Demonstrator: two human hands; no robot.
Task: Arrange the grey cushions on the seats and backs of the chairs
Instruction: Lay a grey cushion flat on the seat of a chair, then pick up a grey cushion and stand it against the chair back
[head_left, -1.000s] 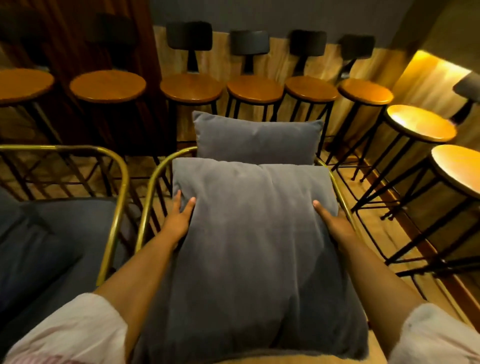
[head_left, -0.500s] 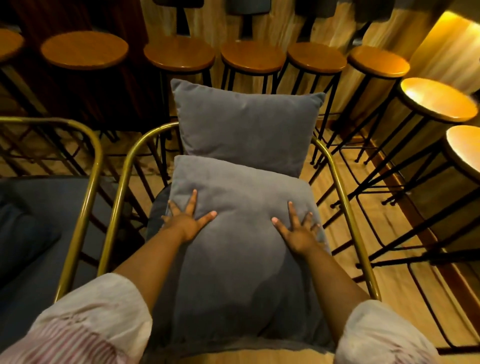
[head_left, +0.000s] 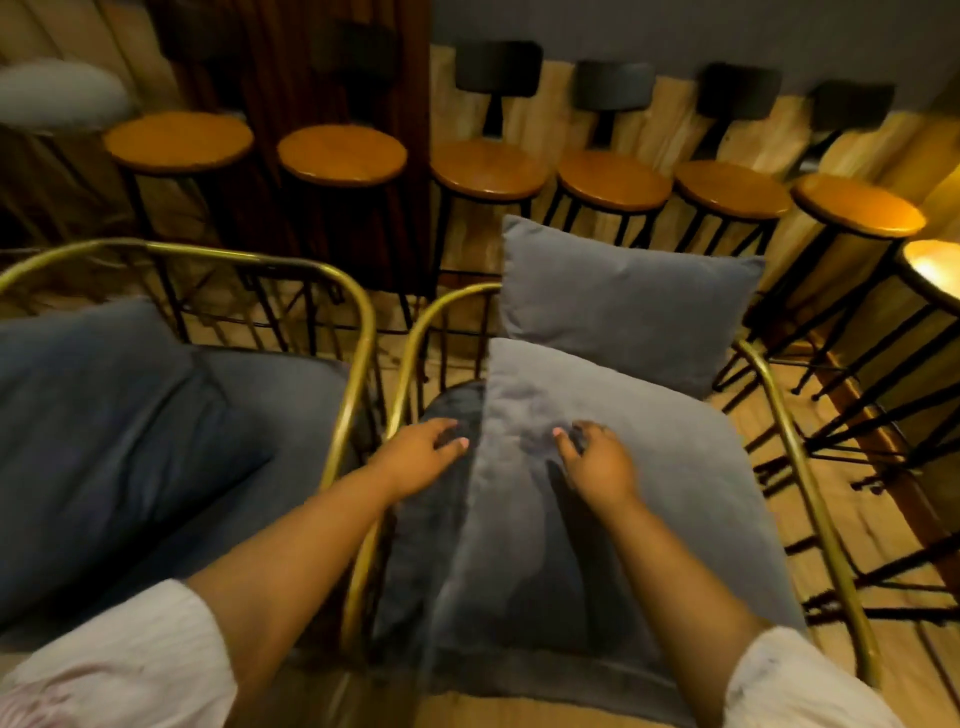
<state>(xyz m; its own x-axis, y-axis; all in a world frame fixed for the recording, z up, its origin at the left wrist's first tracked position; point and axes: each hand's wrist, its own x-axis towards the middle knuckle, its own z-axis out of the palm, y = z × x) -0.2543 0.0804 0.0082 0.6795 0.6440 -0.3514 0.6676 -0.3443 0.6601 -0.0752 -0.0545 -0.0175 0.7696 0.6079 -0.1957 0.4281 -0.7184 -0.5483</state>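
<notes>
Seat cushion (head_left: 597, 493) lies on right chair (head_left: 779, 395), back cushion (head_left: 628, 306) upright at far end. Left hand (head_left: 421, 457) & right hand (head_left: 597, 462) half-curled, gripping nothing. Risk: cushion sits skewed right, could slide off.

The seat cushion (head_left: 597, 499) hides most of the chair's dark seat pad (head_left: 447, 410) (only a strip left of it shows); the neighbouring chair's cushion (head_left: 119, 441) runs off-frame
</notes>
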